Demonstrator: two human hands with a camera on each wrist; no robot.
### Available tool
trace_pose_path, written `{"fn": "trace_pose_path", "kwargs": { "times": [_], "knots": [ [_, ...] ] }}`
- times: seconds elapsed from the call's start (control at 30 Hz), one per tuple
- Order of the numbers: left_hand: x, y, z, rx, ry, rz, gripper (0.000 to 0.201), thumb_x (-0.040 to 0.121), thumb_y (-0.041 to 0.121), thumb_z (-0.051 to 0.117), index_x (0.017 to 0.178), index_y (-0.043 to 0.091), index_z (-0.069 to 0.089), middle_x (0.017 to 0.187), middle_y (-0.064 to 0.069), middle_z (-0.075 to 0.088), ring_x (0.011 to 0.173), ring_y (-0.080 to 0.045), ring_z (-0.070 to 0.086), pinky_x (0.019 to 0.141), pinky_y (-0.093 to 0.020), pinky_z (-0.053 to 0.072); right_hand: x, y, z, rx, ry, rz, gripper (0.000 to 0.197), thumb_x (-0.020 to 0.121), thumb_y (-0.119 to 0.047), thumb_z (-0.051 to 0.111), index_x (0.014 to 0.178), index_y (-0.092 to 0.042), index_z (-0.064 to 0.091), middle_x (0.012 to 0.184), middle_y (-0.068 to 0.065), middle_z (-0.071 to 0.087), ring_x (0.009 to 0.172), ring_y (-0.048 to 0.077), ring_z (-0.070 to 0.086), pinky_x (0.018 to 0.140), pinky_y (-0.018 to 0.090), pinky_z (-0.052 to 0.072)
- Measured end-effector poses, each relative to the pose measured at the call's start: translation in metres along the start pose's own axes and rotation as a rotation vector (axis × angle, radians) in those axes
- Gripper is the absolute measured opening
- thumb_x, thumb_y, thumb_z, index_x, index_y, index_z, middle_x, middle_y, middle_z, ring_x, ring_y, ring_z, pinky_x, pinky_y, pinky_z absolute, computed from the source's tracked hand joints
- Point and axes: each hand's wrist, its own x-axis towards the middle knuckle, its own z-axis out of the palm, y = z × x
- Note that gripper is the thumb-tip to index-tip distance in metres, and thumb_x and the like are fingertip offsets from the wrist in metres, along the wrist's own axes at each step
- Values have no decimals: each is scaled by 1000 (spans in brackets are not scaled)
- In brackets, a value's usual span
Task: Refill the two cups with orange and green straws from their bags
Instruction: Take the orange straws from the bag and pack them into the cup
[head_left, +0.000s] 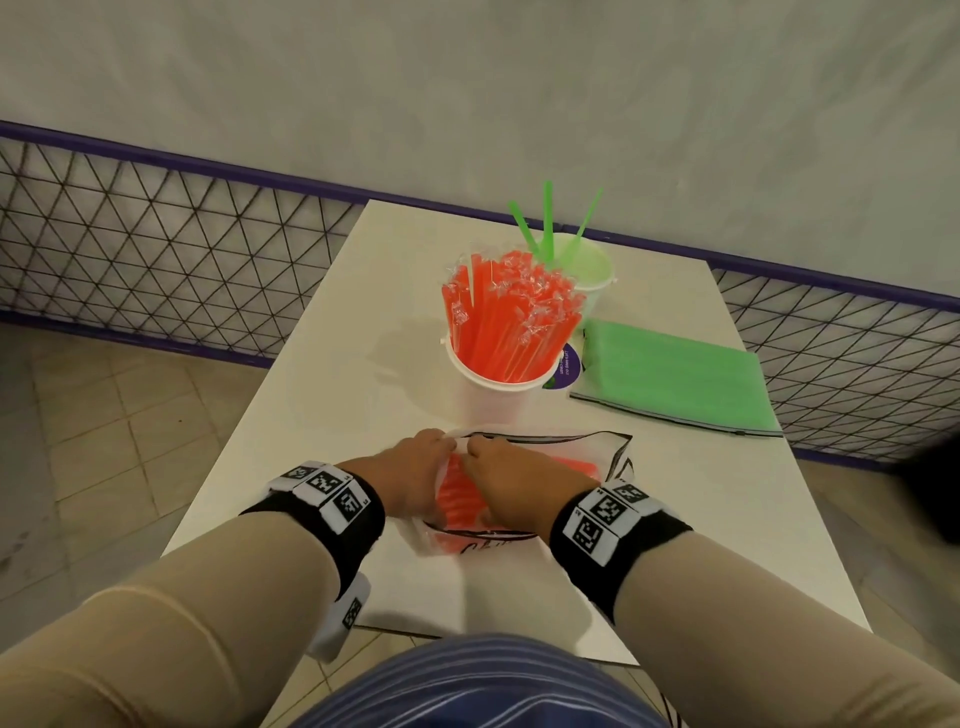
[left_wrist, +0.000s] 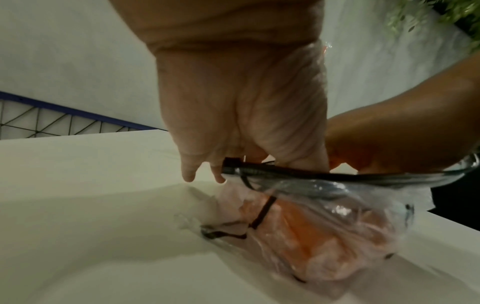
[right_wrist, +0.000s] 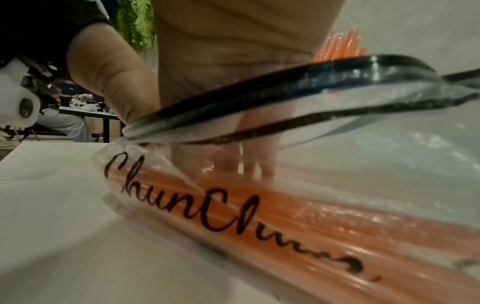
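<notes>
orange cup (head_left: 493, 379): full | green cup (head_left: 587, 270): three straws, refill remains | left hand (head_left: 415, 467), right hand (head_left: 506, 480): both pinching orange-straw bag (head_left: 597, 457) rim

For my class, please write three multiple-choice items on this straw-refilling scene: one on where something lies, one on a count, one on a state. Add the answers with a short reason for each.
1. Where does the green bag lie?
A. Right of the cups
B. Under the table
C. Inside a cup

2. How many green straws stand in the far cup?
A. None
B. Three
C. A full bundle

3. What state is the orange-straw bag in?
A. Untouched
B. Gripped at its black-edged rim by both hands
C. Hanging on the fence

Answers: 1 A, it lies flat beside the cups; 2 B, three stick up; 3 B, the left hand and right hand meet at its rim.
</notes>
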Motion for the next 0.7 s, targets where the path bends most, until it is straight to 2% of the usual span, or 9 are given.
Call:
{"fn": "trace_pose_path", "kwargs": {
  "times": [0.13, 0.23, 0.37, 0.43, 0.53, 0.6, 0.63, 0.7],
  "knots": [
    [-3, -3, 0, -3, 8, -2, 105, 66, 36, 85, 149, 15, 23, 148, -3, 28, 129, -25, 40, 107, -40, 39, -6, 0, 7, 32, 34, 38, 24, 94, -10, 49, 117, -7, 54, 114, 14, 54, 103, 33, 54, 83, 43, 48],
    [-4, -4, 2, -2, 19, -6, 112, 64, 40, 85, 151, 17, 18, 151, -2, 25, 131, -25, 38, 108, -41, 37, -10, 4, 15, -9, 72, 19, 27, 93, -8, 48, 120, -8, 50, 115, 13, 54, 104, 31, 51, 86, 46, 49],
    [-1, -6, 3, -35, 43, -16, 113, 60, 41, 85, 150, 18, 21, 150, 0, 26, 130, -24, 39, 108, -42, 38, -7, 7, 19, -2, 84, 37, 35, 92, -7, 50, 127, -9, 47, 117, 12, 54, 107, 31, 49, 89, 44, 47],
    [0, -8, 3, -88, 61, -21, 111, 61, 39, 85, 150, 17, 22, 150, 1, 27, 130, -23, 40, 107, -40, 39, -9, 11, 17, 58, 137, 39, 33, 90, -6, 50, 123, -11, 50, 115, 11, 56, 105, 30, 52, 88, 41, 46],
    [-2, -12, 3, -184, 94, -14, 97, 65, 34, 83, 146, 19, 32, 143, 1, 34, 122, -20, 47, 99, -35, 47, -15, 18, 3, 209, 248, 108, 25, 85, -2, 48, 105, -14, 56, 106, 7, 61, 98, 27, 55, 81, 33, 42],
    [-5, -15, 1, -268, 110, -10, 75, 68, 33, 82, 133, 20, 47, 129, 2, 44, 110, -18, 53, 91, -31, 50, -20, 19, -16, 347, 296, 138, 21, 84, -2, 49, 101, -12, 57, 102, 2, 62, 96, 23, 56, 76, 29, 40],
    [-6, -16, 0, -298, 130, -11, 64, 70, 37, 80, 125, 21, 53, 124, 4, 45, 107, -16, 52, 90, -30, 48, -23, 18, -27, 428, 335, 141, 17, 87, -4, 51, 101, -11, 58, 102, -3, 62, 96, 18, 57, 74, 25, 41],
    [-6, -18, -2, -352, 234, -7, 47, 68, 55, 73, 104, 27, 60, 119, 5, 46, 110, -16, 50, 92, -29, 42, -33, 14, -52, 646, 418, 192, 12, 95, -18, 55, 107, -16, 59, 103, -11, 62, 95, 9, 59, 75, 19, 43]
  ]
}}
